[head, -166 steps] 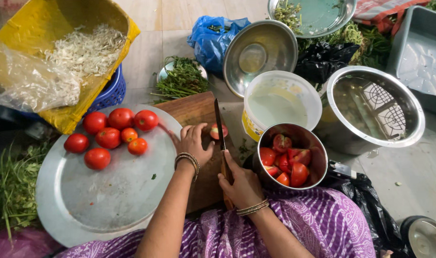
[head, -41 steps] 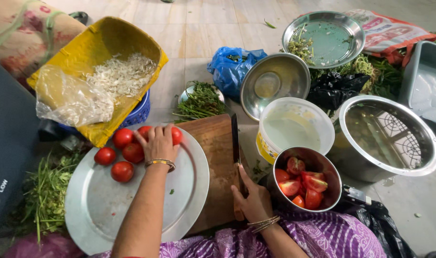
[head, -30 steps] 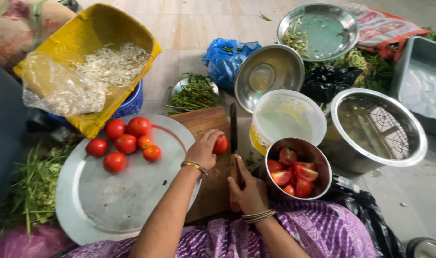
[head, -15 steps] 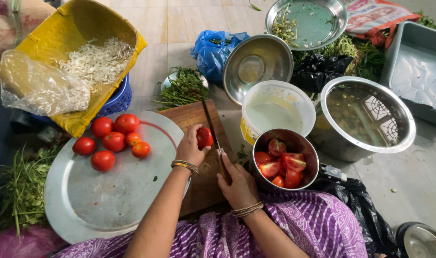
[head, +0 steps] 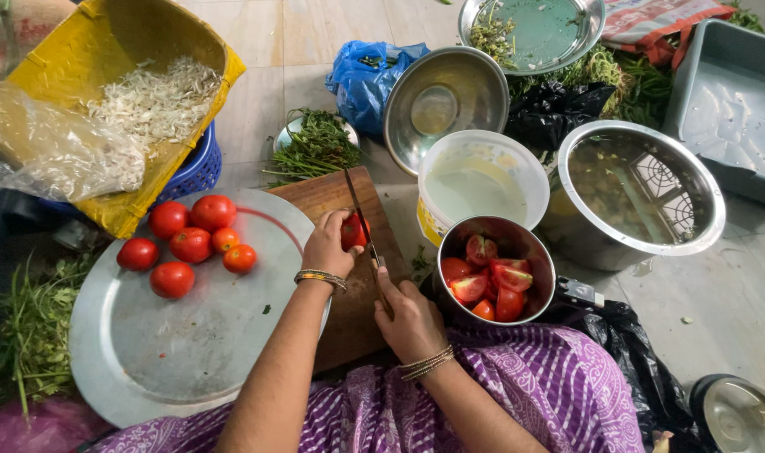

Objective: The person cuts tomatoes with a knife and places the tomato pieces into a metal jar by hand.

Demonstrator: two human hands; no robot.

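One tomato (head: 355, 230) is being held on the wooden cutting board (head: 336, 195) by the left hand (head: 329, 246), whose fingers are closed around its near side. A knife (head: 359, 216) is being gripped by its handle in the right hand (head: 411, 312), fingers wrapped shut, with the blade laid across the tomato and pointing away from the body. Six whole tomatoes (head: 189, 243) are lying grouped on the large round metal tray (head: 181, 352), well apart from the board on its left. Cut pieces are being collected in the small steel bowl (head: 491, 273), just beside the board on the right. For a clean halving, it is judged that the fruit should be kept pinned with fingertips curled back from the edge, and that the blade should be drawn rather than pressed, so the skin is parted without the tomato being crushed or rolling.
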